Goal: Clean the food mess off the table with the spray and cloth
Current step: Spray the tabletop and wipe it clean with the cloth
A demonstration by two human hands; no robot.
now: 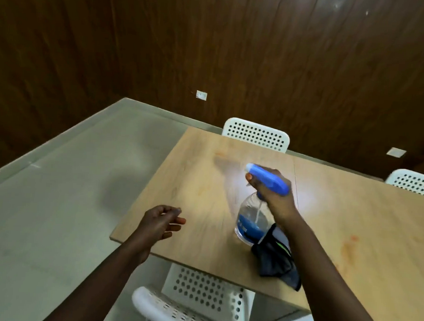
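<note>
Two bare forearms, sleeveless, no rings on fingers (175, 219)

Table (203, 209) fills the middle and right of the frame, with the spray bottle (252, 220) about center and the cloth (276, 263) just below-right of it, touching. One chair (256, 134) sits behind the far edge, another chair (414, 182) at far right, and a third chair (197, 301) is tucked under the near edge at the bottom.

**Materials and finishes**

The tabletop (199, 184) is pale wood-grain, smooth with a soft sheen. The spray bottle (251, 217) is clear glossy plastic with a smooth blue head. The cloth (277, 266) is dark, matt fabric. The chairs (256, 135) are white perforated, smooth-looking.
</note>
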